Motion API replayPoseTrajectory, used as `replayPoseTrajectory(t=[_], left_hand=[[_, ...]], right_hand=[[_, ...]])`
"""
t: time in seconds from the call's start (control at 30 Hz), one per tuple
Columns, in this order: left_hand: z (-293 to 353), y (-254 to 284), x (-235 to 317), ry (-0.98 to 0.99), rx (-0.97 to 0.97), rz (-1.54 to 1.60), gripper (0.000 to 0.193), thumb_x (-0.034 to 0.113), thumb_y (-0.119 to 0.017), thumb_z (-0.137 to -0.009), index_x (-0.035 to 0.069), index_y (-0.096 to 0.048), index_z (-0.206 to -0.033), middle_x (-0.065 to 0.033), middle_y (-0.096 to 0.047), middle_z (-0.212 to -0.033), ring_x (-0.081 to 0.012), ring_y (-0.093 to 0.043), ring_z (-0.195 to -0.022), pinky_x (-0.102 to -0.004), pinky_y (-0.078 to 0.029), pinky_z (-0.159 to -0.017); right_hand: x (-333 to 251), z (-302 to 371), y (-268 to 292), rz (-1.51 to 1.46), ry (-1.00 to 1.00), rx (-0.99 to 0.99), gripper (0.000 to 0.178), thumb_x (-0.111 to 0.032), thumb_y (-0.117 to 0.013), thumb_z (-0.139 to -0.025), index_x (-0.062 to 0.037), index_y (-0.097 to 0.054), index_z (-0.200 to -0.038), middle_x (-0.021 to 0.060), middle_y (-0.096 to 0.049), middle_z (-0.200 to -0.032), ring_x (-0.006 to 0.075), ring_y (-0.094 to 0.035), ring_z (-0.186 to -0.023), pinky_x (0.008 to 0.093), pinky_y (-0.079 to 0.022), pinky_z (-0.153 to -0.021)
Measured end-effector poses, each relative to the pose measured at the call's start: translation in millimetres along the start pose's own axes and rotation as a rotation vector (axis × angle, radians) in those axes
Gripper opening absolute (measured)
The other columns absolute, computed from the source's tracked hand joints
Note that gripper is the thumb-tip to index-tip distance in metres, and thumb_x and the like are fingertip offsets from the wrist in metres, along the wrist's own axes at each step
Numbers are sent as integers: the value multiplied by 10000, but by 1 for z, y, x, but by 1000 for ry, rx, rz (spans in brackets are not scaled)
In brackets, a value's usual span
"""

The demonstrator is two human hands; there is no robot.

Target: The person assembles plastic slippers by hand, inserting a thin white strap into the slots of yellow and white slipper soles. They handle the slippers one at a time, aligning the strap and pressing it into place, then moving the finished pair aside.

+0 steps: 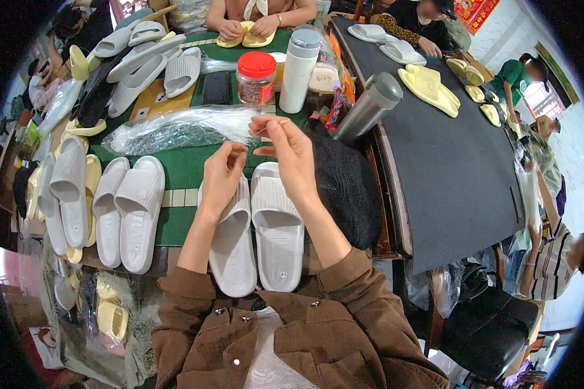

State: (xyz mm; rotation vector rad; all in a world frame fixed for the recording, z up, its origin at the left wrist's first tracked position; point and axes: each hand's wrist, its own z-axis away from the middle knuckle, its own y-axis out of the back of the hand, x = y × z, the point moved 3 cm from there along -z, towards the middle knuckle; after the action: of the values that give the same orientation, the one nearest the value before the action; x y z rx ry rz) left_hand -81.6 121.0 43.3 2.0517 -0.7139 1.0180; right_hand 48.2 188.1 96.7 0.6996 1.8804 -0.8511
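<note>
The left hand [224, 175] has its fingertips drawn close together, and the right hand [293, 150] curls its thumb and fingers beside it, at the loose end of one bundle of clear strands [175, 126]; whether either pinches a strand is too fine to tell. The two hands are near each other but apart. Below them, two grey slippers [278, 249] lie side by side at the near edge of the green tabletop [175, 236], partly covered by the forearms. To their left rest two more grey slippers [141, 220]. Beyond the bundle are one flat dark case [216, 88], one red-lidded jar [255, 83] and one white bottle [298, 78]; one steel flask [370, 107] leans to the right. Across the table, a co-worker's two hands [264, 27] touch yellow slippers [258, 41]. On the dark table [435, 175] at right, two grey slippers lie at the far end.
</note>
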Motion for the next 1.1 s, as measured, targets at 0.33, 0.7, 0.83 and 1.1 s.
replayPoseTrajectory(t=[0.33, 0.7, 0.83, 1.1], left_hand=[[1, 2, 1, 124, 32, 135, 268, 174, -396, -1044, 19, -596, -1131, -55, -581, -698, -122, -522, -605, -278, -438, -583], [1, 4, 4, 97, -3, 163, 272, 176, -398, -1042, 19, -586, -1161, -50, -583, -702, -119, -531, -610, -275, -453, -597], [0, 5, -2, 87, 8, 145, 270, 173, -395, -1044, 17, -581, -1162, -49, -578, -696, -115, -527, -611, -271, -453, -600], [0, 4, -6, 76, 3, 182, 268, 180, -400, -1046, 17, -573, -1170, -53, -573, -687, -116, -523, -609, -272, -447, -599]], right_hand=[[-22, 12, -4, -223, -10, 0, 334, -315, -393, -1057, -39, -564, -1135, 66, -627, -854, 173, -661, -861, 294, -570, -688], [-85, 54, -15, -564, -118, -85, 320, -349, -345, -1062, -87, -521, -1111, 21, -413, -703, 137, -461, -602, 243, -469, -422], [-106, 76, -14, -906, -132, -163, 341, -365, -374, -1049, -49, -485, -1109, 47, -420, -705, 164, -488, -586, 318, -547, -453], [-147, 105, 17, -676, 248, -1, 301, -328, -339, -1061, -78, -455, -943, 30, -379, -695, 116, -375, -492, 248, -443, -373]])
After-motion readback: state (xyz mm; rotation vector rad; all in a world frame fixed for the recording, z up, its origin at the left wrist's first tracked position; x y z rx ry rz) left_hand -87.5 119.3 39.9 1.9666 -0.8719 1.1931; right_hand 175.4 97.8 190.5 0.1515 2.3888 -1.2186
